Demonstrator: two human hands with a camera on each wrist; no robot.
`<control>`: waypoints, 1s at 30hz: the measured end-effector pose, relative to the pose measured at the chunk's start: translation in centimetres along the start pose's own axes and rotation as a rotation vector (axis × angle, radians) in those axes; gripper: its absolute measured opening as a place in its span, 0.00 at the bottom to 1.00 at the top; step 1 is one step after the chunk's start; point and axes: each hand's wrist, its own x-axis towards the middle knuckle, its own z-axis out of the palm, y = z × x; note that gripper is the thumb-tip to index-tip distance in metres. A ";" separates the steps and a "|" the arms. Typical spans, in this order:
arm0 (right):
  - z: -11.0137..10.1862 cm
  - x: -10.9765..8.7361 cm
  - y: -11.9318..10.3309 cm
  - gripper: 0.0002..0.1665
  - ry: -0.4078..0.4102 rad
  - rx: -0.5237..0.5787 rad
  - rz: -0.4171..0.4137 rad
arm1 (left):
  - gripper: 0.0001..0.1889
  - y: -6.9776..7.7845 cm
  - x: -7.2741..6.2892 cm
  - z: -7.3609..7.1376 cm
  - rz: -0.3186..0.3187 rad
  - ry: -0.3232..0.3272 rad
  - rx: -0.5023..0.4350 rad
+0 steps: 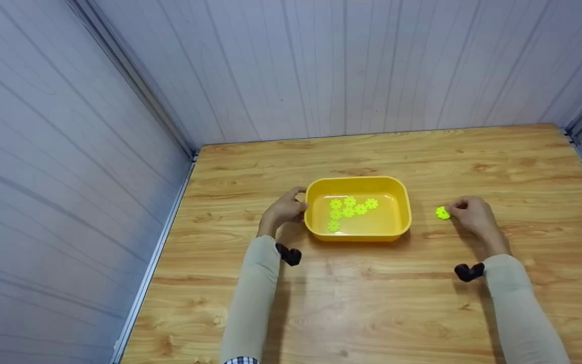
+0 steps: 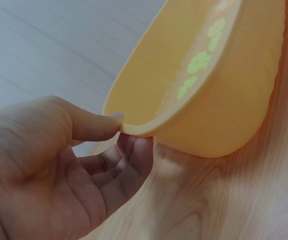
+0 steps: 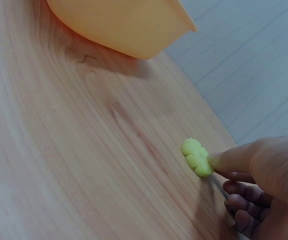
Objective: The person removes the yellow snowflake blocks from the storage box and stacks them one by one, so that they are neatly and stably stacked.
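Note:
A yellow plastic basin (image 1: pixel 377 227) stands on the wooden table, with several small neon-yellow flower-shaped pieces (image 1: pixel 348 212) lying on its floor. My left hand (image 1: pixel 284 210) grips the basin's left rim; in the left wrist view the thumb (image 2: pixel 96 125) is over the rim and the curled fingers (image 2: pixel 129 170) are under it. To the right of the basin, my right hand (image 1: pixel 474 217) pinches one flower-shaped piece (image 1: pixel 442 213) between thumb and fingertips. That piece (image 3: pixel 197 157) is tilted close over the tabletop in the right wrist view, its near edge hidden by the thumb.
The wood-grain table (image 1: pixel 351 303) meets a pale panelled wall (image 1: pixel 321 71) at the back and another wall (image 1: pixel 68 202) on the left. Dark wrist-worn mounts (image 1: pixel 469 272) jut inward from both sleeves.

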 end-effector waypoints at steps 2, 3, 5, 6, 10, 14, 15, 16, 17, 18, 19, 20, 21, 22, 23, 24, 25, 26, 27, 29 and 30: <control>0.0 0.0 0.0 0.20 0.008 -0.001 -0.004 | 0.26 0.0 0.1 0.0 -0.003 0.003 0.000; 0.0 -0.1 0.0 0.20 0.011 0.001 -0.005 | 0.26 0.0 0.1 0.0 -0.005 0.004 -0.002; 0.1 -0.1 -0.1 0.21 0.012 0.000 -0.005 | 0.26 0.0 0.1 0.0 -0.009 0.010 0.001; 0.1 -0.1 0.0 0.21 0.015 0.002 -0.005 | 0.26 0.0 0.1 0.0 -0.011 0.013 0.003; 0.0 -0.1 0.0 0.23 0.017 0.011 -0.007 | 0.26 0.0 0.1 0.0 -0.017 0.017 0.019; -0.3 -0.2 0.0 0.24 0.027 0.026 -0.005 | 0.27 0.0 0.1 0.1 -0.018 0.014 0.018; -0.4 -0.3 -0.1 0.25 0.031 0.032 -0.005 | 0.27 0.0 0.1 0.1 -0.018 0.013 0.016; -0.5 -0.4 -0.2 0.25 0.033 0.039 -0.006 | 0.27 0.0 0.1 0.0 -0.018 0.012 0.011; -0.6 -0.4 -0.3 0.25 0.033 0.048 -0.005 | 0.27 0.0 0.1 0.0 -0.017 0.012 0.009; -0.7 -0.4 -0.4 0.25 0.035 0.054 -0.005 | 0.27 0.1 0.1 0.0 -0.017 0.011 0.007; -0.8 -0.5 -0.5 0.26 0.037 0.061 -0.005 | 0.27 0.1 0.1 0.0 -0.016 0.009 0.006; -0.9 -0.5 -0.7 0.27 0.040 0.068 -0.007 | 0.27 0.1 0.1 0.0 -0.016 0.008 0.004; -0.9 -0.5 -0.9 0.27 0.043 0.070 -0.013 | 0.27 0.1 0.0 -0.1 -0.016 0.009 0.005; -1.0 -0.5 -1.1 0.28 0.047 0.071 -0.019 | 0.27 0.1 0.0 -0.1 -0.015 0.008 0.006; -1.0 -0.5 -1.2 0.29 0.053 0.070 -0.026 | 0.27 0.1 0.0 -0.1 -0.015 0.009 0.009; -1.0 -0.5 -1.4 0.29 0.060 0.068 -0.035 | 0.26 0.1 0.0 -0.1 -0.014 0.011 0.015; -1.0 -0.5 -1.6 0.30 0.067 0.068 -0.047 | 0.26 0.1 0.0 -0.1 -0.014 0.010 0.014; -1.0 -0.6 -1.8 0.30 0.074 0.067 -0.058 | 0.26 0.1 0.0 -0.1 -0.013 0.009 0.014; -1.0 -0.6 -2.1 0.30 0.082 0.067 -0.069 | 0.26 0.1 0.0 -0.1 -0.013 0.008 0.012; -1.0 -0.7 -2.5 0.29 0.098 0.076 -0.082 | 0.26 0.2 0.0 0.0 -0.016 0.008 0.009; -1.0 -0.7 -2.8 0.29 0.108 0.082 -0.092 | 0.26 0.2 0.0 0.0 -0.017 0.008 0.005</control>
